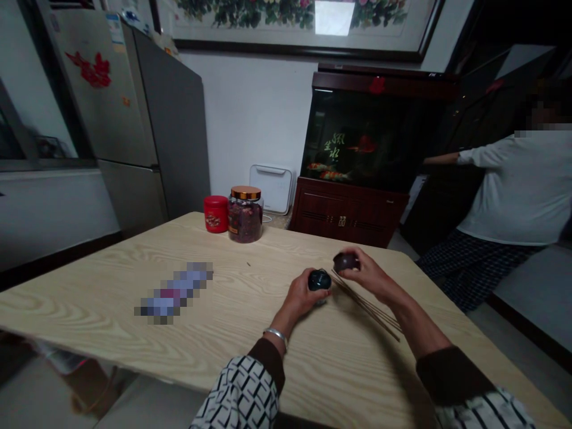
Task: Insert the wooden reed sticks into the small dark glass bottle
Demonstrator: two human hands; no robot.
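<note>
My left hand [302,298] is wrapped round a small, glossy dark-green round pot [319,279] at the middle right of the table. Just to its right, my right hand [367,275] grips a dark brown, rounded cup-shaped piece [345,262] by its side, slightly above the pot's level. The two pieces are close but apart. Several thin brown sticks [369,308] run from beside the pot toward my right forearm, partly hidden by it. I cannot tell whether anything is inside the pot.
On the pale wooden table [250,333] stand a red canister [216,214] and a copper-lidded jar [245,220] at the back. A blurred-out long object [176,292] lies at left. Behind are a fridge [179,131] and a fish tank [357,143]. A person [518,185] stands at right.
</note>
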